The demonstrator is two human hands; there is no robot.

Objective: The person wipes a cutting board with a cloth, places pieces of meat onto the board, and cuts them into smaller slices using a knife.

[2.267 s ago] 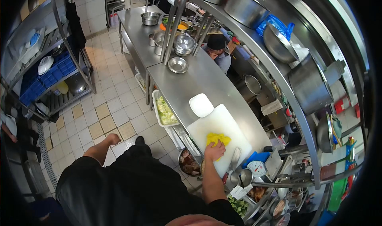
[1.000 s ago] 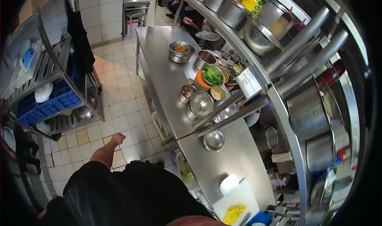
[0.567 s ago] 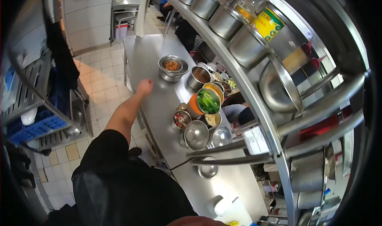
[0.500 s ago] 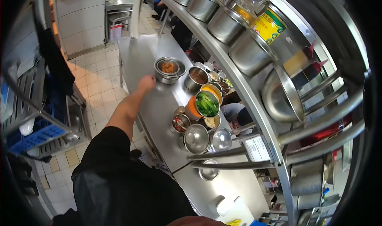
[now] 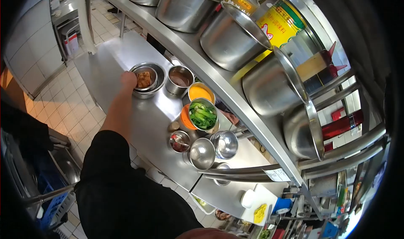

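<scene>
My left hand (image 5: 128, 80) is at the near-left rim of a small metal bowl (image 5: 151, 86), its fingers closed against the edge. Browned pieces of food (image 5: 144, 79) lie in this bowl, which sits inside a larger metal bowl (image 5: 159, 91) on the steel table (image 5: 145, 125). A metal pot of brown sauce (image 5: 180, 80) stands just right of the bowls. My right hand is out of view. A crumpled yellow cloth (image 5: 260, 213) lies on the white cutting board (image 5: 269, 197) at the lower right, with no hand on it.
Green vegetables (image 5: 203, 114), an orange-yellow liquid (image 5: 200, 94) and empty metal bowls (image 5: 202, 153) stand mid-table. An overhead shelf (image 5: 189, 56) with large pots (image 5: 235, 37) runs along the right, its slanting posts (image 5: 235, 172) reaching the table. A rack stands at lower left.
My left hand has moved from beside my body over the table to the nested bowls. My right hand has let go of the yellow cloth and left the view, which has shifted along the table.
</scene>
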